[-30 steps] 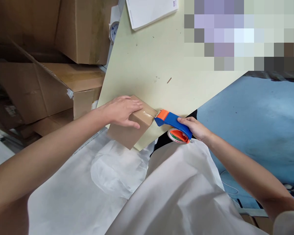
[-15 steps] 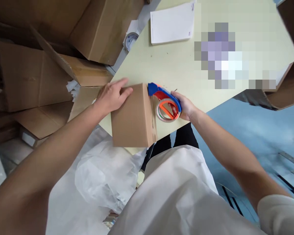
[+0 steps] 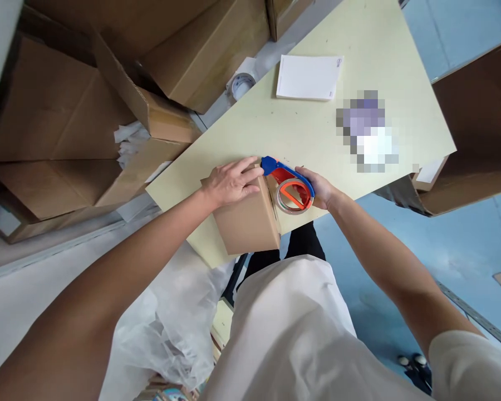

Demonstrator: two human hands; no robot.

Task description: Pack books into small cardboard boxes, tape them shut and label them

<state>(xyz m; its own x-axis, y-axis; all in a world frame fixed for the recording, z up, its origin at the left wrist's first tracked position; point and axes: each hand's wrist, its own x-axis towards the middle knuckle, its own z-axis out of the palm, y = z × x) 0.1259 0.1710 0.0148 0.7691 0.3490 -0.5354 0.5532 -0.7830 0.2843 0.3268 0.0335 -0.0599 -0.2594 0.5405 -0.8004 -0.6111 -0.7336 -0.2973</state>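
Note:
A brown cardboard box [image 3: 247, 228] lies at the near edge of the pale table [image 3: 300, 131]. My left hand [image 3: 234, 181] rests on the box's top near its far end, fingers stretched out towards the right edge. My right hand [image 3: 320, 188] is wrapped round the handle of a blue and orange tape dispenser [image 3: 294, 186], which carries a roll of clear tape. The blue head of the dispenser meets the box's far right corner, close to my left fingertips. The box's right side is partly hidden by the dispenser.
A stack of white paper [image 3: 310, 78] lies farther back on the table, beside a blurred-out patch. A tape roll [image 3: 242, 86] sits beyond the table's left edge. Large open cartons [image 3: 62, 122] stand at left, another carton [image 3: 480, 122] at right. White plastic sheeting [image 3: 171, 317] hangs below.
My left hand has slid rightward over the box to its right edge, near the dispenser's head. The dispenser stays in my right hand at the box's right side. The camera view has shifted.

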